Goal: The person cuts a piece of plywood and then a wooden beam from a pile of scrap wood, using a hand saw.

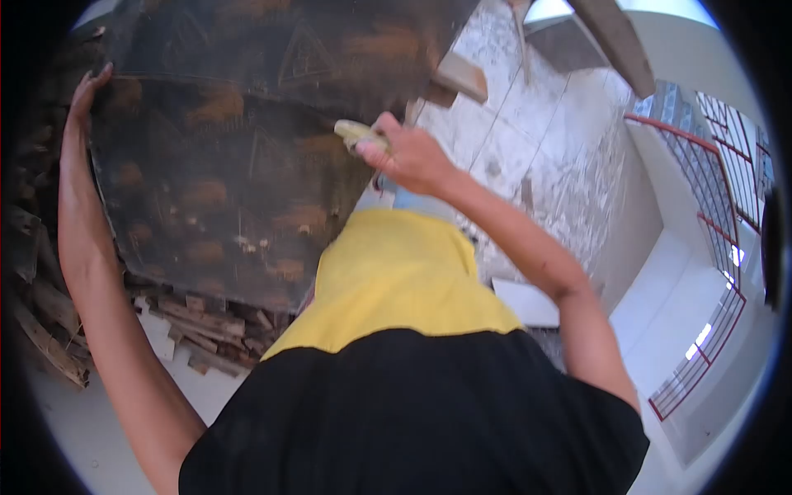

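Note:
A large dark board (272, 157), scuffed and blotched with rusty brown, fills the upper left of the head view. My left hand (85, 95) grips its far left edge, with fingertips bent over onto the face. Close to the board's right side, my right hand (412, 157) is closed around a pale yellow handheld object (355, 134). One rounded end of this object sticks out past the fingers toward the board; what kind it is I cannot tell.
Broken wood strips (206, 326) lie piled beneath and left of the board. A wood block (462, 76) rests by its right edge on dusty white floor tiles (528, 124). A red metal railing (701, 144) runs along the right. A white panel (525, 302) lies near my right elbow.

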Available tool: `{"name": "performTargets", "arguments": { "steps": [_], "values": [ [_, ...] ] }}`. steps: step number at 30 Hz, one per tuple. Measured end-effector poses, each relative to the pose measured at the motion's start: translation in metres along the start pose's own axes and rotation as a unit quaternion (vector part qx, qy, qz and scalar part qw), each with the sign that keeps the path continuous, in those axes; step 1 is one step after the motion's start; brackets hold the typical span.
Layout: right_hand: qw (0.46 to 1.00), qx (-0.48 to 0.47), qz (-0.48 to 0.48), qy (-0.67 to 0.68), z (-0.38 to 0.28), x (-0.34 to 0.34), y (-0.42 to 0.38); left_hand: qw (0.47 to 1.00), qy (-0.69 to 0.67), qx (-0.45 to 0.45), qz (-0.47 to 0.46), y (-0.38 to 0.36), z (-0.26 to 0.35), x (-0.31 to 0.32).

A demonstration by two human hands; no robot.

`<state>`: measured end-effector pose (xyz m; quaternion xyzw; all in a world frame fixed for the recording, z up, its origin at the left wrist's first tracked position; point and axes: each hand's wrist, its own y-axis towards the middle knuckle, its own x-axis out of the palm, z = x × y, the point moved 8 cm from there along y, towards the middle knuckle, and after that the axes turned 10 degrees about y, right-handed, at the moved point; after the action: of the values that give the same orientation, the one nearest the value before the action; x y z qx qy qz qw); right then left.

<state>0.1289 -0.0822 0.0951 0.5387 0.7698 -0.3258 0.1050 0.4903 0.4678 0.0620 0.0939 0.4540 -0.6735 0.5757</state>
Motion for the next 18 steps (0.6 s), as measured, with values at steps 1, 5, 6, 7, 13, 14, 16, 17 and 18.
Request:
{"name": "performTargets", "arguments": {
  "steps": [1, 5, 6, 7, 13, 14, 16, 17, 18],
  "values": [
    [0.999, 0.02, -0.018, 0.029, -0.005, -0.003, 0.002, 0.999, 0.012, 0.007, 0.038, -0.003, 0.009, -0.009],
    [0.991, 0.116, -0.068, 0.018, -0.019, -0.02, -0.044, 0.997, -0.055, -0.039, -0.038, -0.069, 0.046, 0.018],
    [0.987, 0.148, -0.057, -0.014, -0.014, -0.033, -0.073, 0.997, -0.071, -0.031, -0.016, -0.068, 0.048, 0.017],
    [0.981, 0.184, -0.049, -0.046, -0.009, -0.048, -0.109, 0.997, -0.077, -0.03, -0.008, -0.062, 0.045, 0.017],
    [0.976, 0.19, -0.077, -0.069, 0.008, -0.043, -0.106, 0.999, -0.038, 0.019, 0.034, -0.027, 0.028, 0.002],
    [0.996, 0.067, -0.008, -0.056, 0.006, -0.022, -0.052, 0.999, -0.041, 0.021, 0.027, -0.026, 0.033, 0.008],
    [0.997, 0.067, -0.046, -0.014, -0.024, 0.013, 0.016, 0.997, -0.041, -0.03, 0.058, -0.034, 0.029, -0.002],
    [0.996, 0.066, -0.051, -0.006, -0.032, 0.017, 0.033, 0.995, -0.042, -0.047, 0.074, -0.038, 0.026, -0.01],
    [0.997, 0.067, -0.047, -0.004, -0.031, 0.008, 0.02, 0.999, -0.035, -0.028, 0.009, -0.031, 0.034, -0.004]
  ]
}}
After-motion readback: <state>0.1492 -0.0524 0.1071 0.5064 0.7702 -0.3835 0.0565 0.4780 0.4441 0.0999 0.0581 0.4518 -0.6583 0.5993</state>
